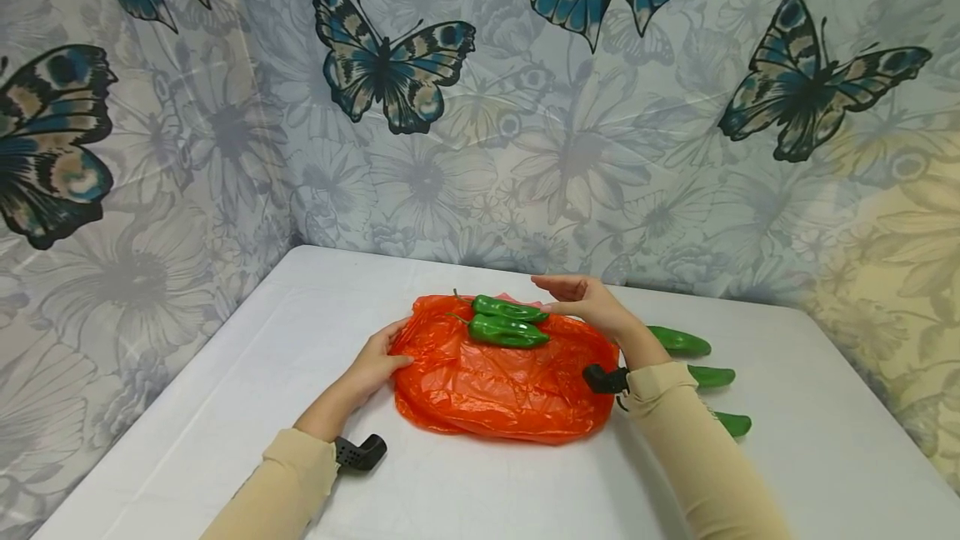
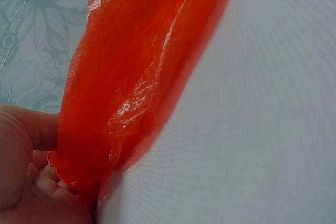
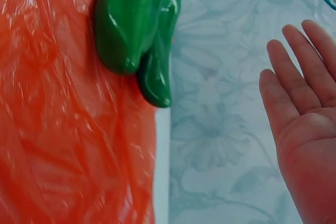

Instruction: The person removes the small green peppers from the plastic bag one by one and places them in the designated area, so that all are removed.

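A crinkled orange-red plastic bag lies on the white table. Two glossy green peppers rest side by side on its far part, stems to the left. At the bag's left edge my left hand pinches the plastic; the left wrist view shows the thumb over it and the other fingers curled beneath. My right hand is raised over the bag's far right side, near the pepper tips. Its fingers are straight and hold nothing, with the palm facing the right wrist camera.
On the right side of the table several more green peppers lie in a row, partly hidden behind my right forearm. A curtain with butterflies hangs behind the table's far edge. Both wrists wear black camera mounts.
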A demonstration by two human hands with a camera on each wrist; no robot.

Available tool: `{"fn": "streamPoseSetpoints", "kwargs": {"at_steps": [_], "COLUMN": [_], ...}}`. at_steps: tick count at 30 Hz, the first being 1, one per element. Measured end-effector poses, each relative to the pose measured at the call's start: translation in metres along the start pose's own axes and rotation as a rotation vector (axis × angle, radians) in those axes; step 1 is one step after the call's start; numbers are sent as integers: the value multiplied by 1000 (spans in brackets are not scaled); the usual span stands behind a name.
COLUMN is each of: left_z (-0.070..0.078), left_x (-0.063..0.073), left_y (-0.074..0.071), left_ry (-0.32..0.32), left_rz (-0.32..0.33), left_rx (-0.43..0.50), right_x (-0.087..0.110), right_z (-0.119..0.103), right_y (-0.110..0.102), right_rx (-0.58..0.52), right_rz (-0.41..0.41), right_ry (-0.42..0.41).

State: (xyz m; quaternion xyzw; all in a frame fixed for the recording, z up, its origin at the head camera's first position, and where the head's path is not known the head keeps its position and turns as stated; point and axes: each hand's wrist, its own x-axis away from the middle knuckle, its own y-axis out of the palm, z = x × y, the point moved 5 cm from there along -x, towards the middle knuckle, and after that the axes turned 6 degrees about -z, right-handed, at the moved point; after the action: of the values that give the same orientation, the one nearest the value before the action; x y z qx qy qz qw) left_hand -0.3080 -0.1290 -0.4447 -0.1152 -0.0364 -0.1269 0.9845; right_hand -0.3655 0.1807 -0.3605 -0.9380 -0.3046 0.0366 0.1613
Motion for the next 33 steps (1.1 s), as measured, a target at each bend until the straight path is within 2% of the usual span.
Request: {"fn": "streamPoseSetpoints", "kwargs": {"at_steps": [4, 12, 22, 26, 33], "left_z": [0, -1, -1, -2, -1], "left_x": [0, 0, 0, 0, -1], "left_y": [0, -1, 0, -1, 0], "left_ry": [0, 0, -1, 8, 9], "left_rz": [-3, -4, 5, 7, 3], "left_rx": [-2, 4, 2, 1, -5], "right_x": [-8, -22, -32, -34, -35], "right_z": [4, 11, 19, 23, 27], "right_y": [7, 22, 38, 41, 44], "right_rx": [-18, -12, -56, -39, 19], "right_rz": [-7, -15, -55, -59, -19], "right_ry": [-13, 20, -10, -14, 9]}}
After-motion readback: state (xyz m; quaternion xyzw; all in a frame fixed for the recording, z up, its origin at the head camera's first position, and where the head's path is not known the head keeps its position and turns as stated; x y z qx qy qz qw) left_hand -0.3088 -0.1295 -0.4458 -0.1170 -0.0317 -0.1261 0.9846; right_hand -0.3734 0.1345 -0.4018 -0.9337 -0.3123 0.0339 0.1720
